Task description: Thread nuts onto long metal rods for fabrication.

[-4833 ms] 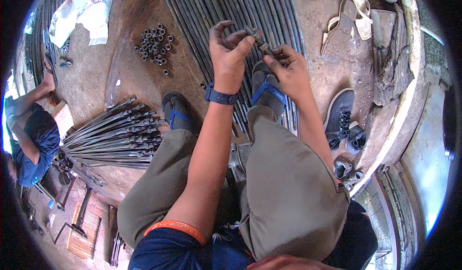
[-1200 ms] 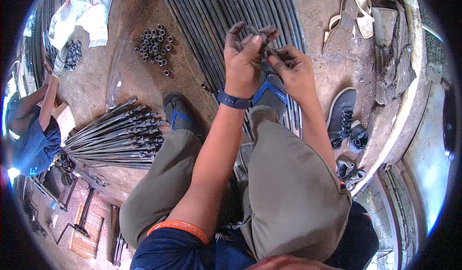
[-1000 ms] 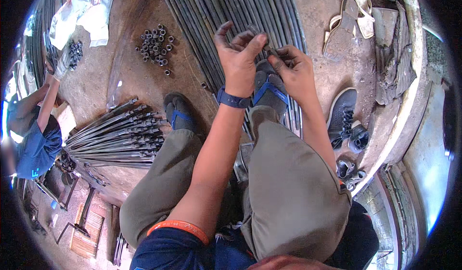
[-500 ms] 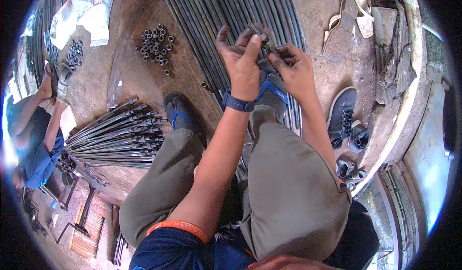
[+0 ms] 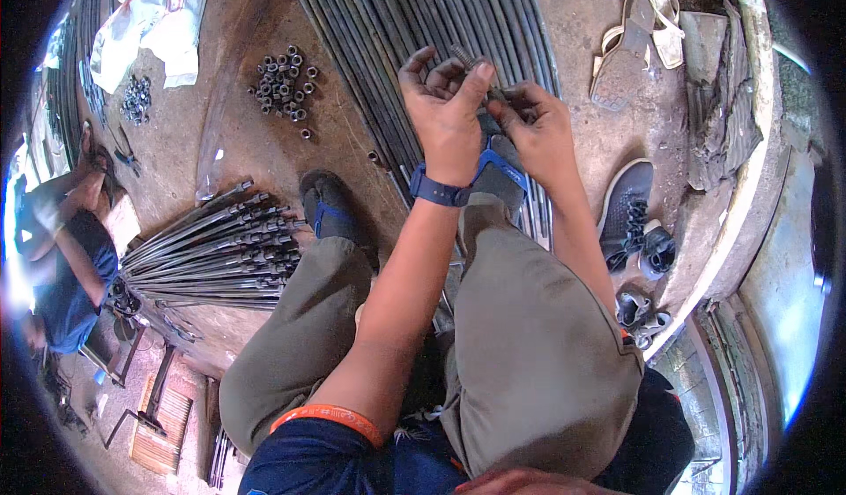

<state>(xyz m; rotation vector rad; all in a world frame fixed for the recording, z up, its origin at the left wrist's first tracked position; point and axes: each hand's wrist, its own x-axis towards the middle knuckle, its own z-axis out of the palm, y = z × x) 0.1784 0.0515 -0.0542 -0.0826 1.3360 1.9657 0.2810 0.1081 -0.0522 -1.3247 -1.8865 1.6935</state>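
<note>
A dark metal rod with a threaded end (image 5: pixel 461 55) is between my hands, above a bundle of long rods. My left hand (image 5: pixel 448 111), with a dark watch strap at the wrist, closes thumb and fingers round it just below the bare thread tip. Whether a nut sits under those fingers is hidden. My right hand (image 5: pixel 539 133) pinches the same rod a little lower, between thumb and bent fingers. Grime darkens the fingertips of both hands.
Long steel rods (image 5: pixel 405 19) lie beneath my hands. Loose nuts (image 5: pixel 284 85) are heaped to their left, above a fan of rods with fitted ends (image 5: pixel 238 248). Another person (image 5: pixel 75 230) sits at far left, near a smaller nut pile (image 5: pixel 137 100). Shoes (image 5: pixel 627 200) stand at right.
My left thumb and fingers have curled further round the rod, covering more of it. At far left, the other person's hands have drawn back from the small nut pile toward their body.
</note>
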